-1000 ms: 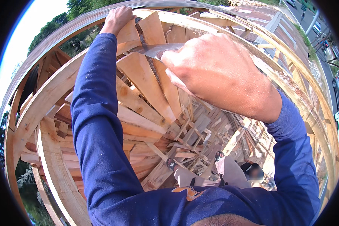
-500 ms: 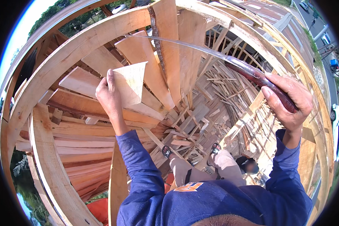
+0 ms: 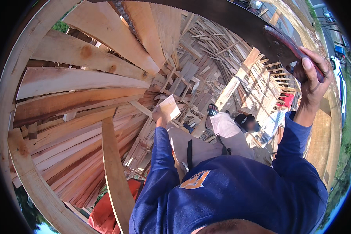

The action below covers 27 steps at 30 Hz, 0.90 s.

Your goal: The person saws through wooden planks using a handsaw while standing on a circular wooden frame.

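Note:
My left hand (image 3: 158,116) is closed on a small flat piece of wood (image 3: 170,108), pale and cut at an angle, held out low in front of my legs. My right hand (image 3: 315,78), raised at the right, grips the dark reddish handle of a handsaw (image 3: 238,22). The saw's wide dark blade stretches leftward across the top of the view, its toothed edge toward me, and its far end is hidden past the rim. Beneath the blade are the upper ends of several wide boards (image 3: 117,37), fanned out along a curved wooden frame (image 3: 25,50).
Sawn strips and offcuts (image 3: 218,43) lie heaped far below. A person in a dark cap (image 3: 245,123) is down there. Upright timbers (image 3: 117,175) stand at my left beside an orange-red cloth (image 3: 105,210). Curved beams (image 3: 331,128) run along my right, with vehicles on a road beyond.
My left hand has moved down and to the right with the wood piece, away from the boards. The saw, earlier nearly edge-on, now shows its broad side. The view has shifted.

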Tool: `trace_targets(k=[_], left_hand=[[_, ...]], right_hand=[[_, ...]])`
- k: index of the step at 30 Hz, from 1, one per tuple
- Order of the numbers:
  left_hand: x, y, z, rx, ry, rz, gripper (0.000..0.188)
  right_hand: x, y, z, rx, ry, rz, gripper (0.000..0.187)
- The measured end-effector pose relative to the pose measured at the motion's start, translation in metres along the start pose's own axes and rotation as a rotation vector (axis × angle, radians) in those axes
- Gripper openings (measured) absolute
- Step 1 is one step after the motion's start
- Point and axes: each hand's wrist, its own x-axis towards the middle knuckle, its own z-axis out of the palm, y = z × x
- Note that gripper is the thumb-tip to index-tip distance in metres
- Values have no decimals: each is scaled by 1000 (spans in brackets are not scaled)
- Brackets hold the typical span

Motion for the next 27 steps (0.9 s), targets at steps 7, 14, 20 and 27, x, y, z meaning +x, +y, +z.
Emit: trace_targets(k=[7, 14, 20, 27], left_hand=[[8, -38, 80, 83, -266, -61, 53], [-3, 47, 162, 20, -810, 76, 62], [-23, 192, 55, -231, -537, 475, 31], [-170, 436, -160, -262, 388, 1502, 20]], right_hand=[[-7, 8, -13, -117, -58, 35, 28], [-2, 11, -11, -259, -58, 7, 35], [-2, 23, -3, -116, -307, -99, 29], [-9, 19, -2, -128, -328, -114, 41]])
